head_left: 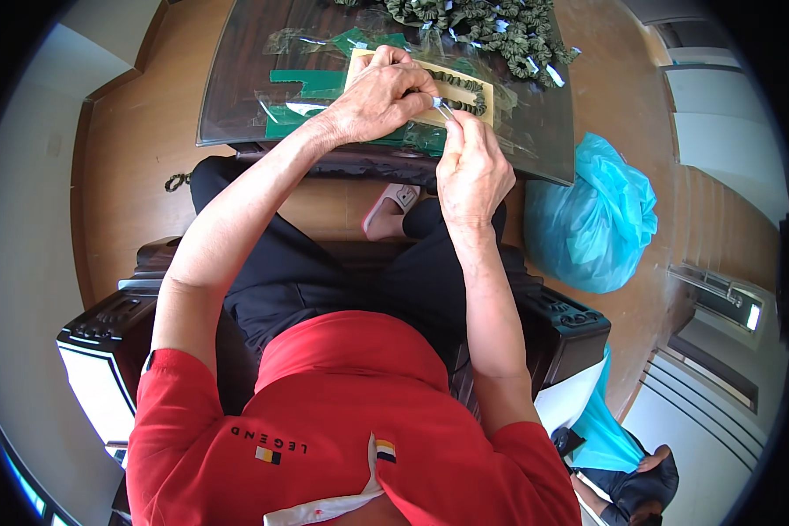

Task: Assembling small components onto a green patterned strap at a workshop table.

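Note:
On the table lies a pale yellow board (498, 107), and a dark green gathered band (476, 86) forms a loop on it. My left hand (381, 95) rests over the board's left part with its fingers closed; its fingertips pinch at a small white tag (437, 103) beside the band. They hide the left part of the loop. Between the thumb and fingers of my right hand (473, 171) is a thin silvery tool (447, 111), tweezers-like, its tip against the tag. The tool's far end is covered by my hand.
A heap of similar dark green bands (508, 31) with white tags covers the table's far right. Green sheet pieces (311, 83) and clear film surround the board. A blue plastic bag (592, 215) stands on the floor at right. Another person (635, 486) is at lower right.

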Available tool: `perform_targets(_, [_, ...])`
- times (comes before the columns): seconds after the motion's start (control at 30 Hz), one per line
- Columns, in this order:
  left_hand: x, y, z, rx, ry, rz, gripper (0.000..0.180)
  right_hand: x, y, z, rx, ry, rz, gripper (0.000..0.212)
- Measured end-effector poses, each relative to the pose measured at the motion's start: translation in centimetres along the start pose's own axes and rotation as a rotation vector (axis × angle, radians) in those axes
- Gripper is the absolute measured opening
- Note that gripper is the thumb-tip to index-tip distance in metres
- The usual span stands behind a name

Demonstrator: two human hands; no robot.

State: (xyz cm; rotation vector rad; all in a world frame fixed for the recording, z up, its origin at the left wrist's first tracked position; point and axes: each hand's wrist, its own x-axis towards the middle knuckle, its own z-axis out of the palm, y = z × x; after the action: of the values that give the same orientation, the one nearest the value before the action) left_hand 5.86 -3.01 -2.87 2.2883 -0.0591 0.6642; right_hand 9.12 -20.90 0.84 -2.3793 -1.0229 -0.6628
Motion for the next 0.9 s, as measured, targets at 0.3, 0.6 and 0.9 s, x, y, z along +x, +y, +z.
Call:
perform_targets(0.3, [-0.3,0.1,0.1,0.027,0.042,0.048,0.014,0.0,0.1,0.5,-0.012,0.024,0.030,0.011])
perform_targets(0.6, [-0.2,1.5,0.2,0.099,0.033,-0.001,0.010,-0.4,1.7,0.8,0.250,-0.003,0.120,0.007])
perform_targets(0.9, [0.4,1.8,-0.6,0.147,-0.082,-0.067,0.014,0.2,3.2,0.7,0.381,-0.092,0.142,0.006])
